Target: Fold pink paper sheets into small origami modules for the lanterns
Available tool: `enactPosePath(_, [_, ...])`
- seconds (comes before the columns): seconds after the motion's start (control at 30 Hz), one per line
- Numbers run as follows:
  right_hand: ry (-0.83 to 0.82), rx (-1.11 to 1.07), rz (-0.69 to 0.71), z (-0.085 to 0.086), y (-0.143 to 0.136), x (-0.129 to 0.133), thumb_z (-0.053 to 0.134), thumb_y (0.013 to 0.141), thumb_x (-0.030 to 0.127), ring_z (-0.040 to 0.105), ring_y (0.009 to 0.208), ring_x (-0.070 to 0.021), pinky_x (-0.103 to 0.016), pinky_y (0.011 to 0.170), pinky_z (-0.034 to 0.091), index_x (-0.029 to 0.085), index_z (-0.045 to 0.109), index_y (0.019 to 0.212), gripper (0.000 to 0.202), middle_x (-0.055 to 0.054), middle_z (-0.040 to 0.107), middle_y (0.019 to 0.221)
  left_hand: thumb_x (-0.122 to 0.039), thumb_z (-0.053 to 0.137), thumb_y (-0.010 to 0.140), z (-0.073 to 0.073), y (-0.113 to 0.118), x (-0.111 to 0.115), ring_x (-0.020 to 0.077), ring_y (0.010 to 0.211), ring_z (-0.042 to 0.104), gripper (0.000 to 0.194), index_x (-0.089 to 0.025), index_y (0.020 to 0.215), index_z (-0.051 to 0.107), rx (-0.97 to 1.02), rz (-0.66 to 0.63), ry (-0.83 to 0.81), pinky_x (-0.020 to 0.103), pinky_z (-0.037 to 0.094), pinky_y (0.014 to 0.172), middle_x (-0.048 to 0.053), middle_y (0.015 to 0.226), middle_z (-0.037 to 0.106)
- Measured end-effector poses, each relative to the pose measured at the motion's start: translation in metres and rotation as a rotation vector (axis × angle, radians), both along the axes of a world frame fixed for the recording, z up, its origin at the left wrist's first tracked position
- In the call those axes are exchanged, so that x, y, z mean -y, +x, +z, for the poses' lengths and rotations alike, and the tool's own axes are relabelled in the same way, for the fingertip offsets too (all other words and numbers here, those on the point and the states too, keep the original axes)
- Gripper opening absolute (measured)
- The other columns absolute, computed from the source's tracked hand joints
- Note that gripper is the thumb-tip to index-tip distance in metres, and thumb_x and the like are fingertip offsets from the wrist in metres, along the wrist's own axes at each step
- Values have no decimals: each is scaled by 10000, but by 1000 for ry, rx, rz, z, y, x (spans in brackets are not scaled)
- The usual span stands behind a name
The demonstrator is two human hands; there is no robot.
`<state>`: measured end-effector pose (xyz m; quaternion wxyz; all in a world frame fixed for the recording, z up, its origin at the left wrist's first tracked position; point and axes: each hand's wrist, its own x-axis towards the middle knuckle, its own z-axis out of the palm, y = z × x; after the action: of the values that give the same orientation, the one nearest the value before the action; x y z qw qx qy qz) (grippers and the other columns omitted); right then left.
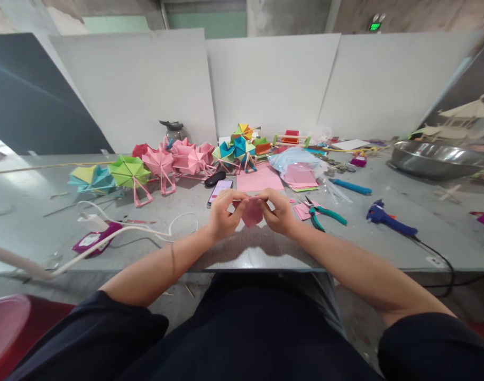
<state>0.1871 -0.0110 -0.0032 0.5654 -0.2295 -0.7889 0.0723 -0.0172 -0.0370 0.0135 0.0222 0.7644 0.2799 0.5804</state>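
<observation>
A small folded piece of pink paper [252,212] is held up between my two hands, above the grey table near its front edge. My left hand [227,214] pinches its left side between thumb and fingers. On the right side, my right hand [276,210] grips it the same way. Just behind my left hand lies a phone [220,189] with its screen lit. A flat pink sheet [259,178] rests behind the held paper. Teal-handled pliers [325,214] lie to the right of my right hand, partly over small pink papers [301,211].
Folded paper umbrellas [161,161] stand at the back left. A blue glue gun [390,219] with a black cord and a metal bowl [438,159] are on the right. A white cable [134,228] and a purple power strip [96,239] occupy the left.
</observation>
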Motion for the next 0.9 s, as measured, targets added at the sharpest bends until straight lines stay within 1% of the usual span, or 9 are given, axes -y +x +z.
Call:
enactPosePath(0.1, [97,44,-48,-1,2,-4,592,1071,312,674,809,-244,-407,757,509,280,682,919,180,-59,744,857,-318,652,1064,-1,2,-4,246,944,762,155,-234,1009,771,-49,-16,37,427,588,882,85,981,831])
enactPosePath(0.23, [254,171,-126,-2,3,-3,623,1036,224,685,835,-245,-407,789,480,268,689,934,129,-65,780,902,-286,672,1051,-3,4,-5,245,944,757,121,-232,993,763,-71,-47,120,432,588,889,79,986,838])
enactPosePath(0.33, [291,194,-110,-2,1,-1,617,1043,208,689,851,-243,-401,804,476,264,681,964,116,-66,787,931,-303,661,1060,-1,5,-1,232,909,747,148,-232,963,748,-62,-53,118,415,586,868,70,956,829])
enactPosePath(0.43, [242,196,-59,-2,0,-3,590,1056,212,700,897,-248,-402,836,486,261,665,986,113,-78,792,985,-322,643,1071,3,5,2,216,877,735,191,-228,929,732,-8,-45,98,389,580,852,60,914,810])
enactPosePath(0.53, [167,224,-49,-3,3,-10,568,1061,227,707,897,-250,-405,847,481,260,651,961,134,-76,791,967,-355,635,1075,9,2,0,203,860,725,235,-217,909,729,97,-13,66,351,568,816,62,900,793])
enactPosePath(0.63, [117,235,-72,-3,13,-23,561,1066,249,708,866,-243,-408,862,475,253,650,929,164,-69,790,924,-409,659,1053,16,-8,-11,170,771,691,267,-203,901,736,270,42,7,292,533,721,48,856,773])
enactPosePath(0.73, [64,191,-126,-2,24,-36,562,1072,321,700,817,-240,-413,855,483,247,652,871,232,-66,781,867,-439,695,1009,21,-18,-24,149,719,664,276,-192,896,738,418,109,-74,263,508,679,33,806,755])
enactPosePath(0.8, [-5,106,-133,1,28,-39,547,1091,403,700,813,-243,-412,832,499,243,667,868,299,-71,777,859,-447,720,978,20,-21,-29,145,701,647,277,-186,890,744,410,128,-135,259,491,663,29,785,743])
enactPosePath(0.9, [-130,22,-21,6,23,-32,594,1076,546,709,885,-243,-401,827,536,238,727,1010,342,-87,799,990,-450,734,956,15,-15,-25,143,669,612,278,-185,874,745,324,103,-230,264,469,641,21,758,722])
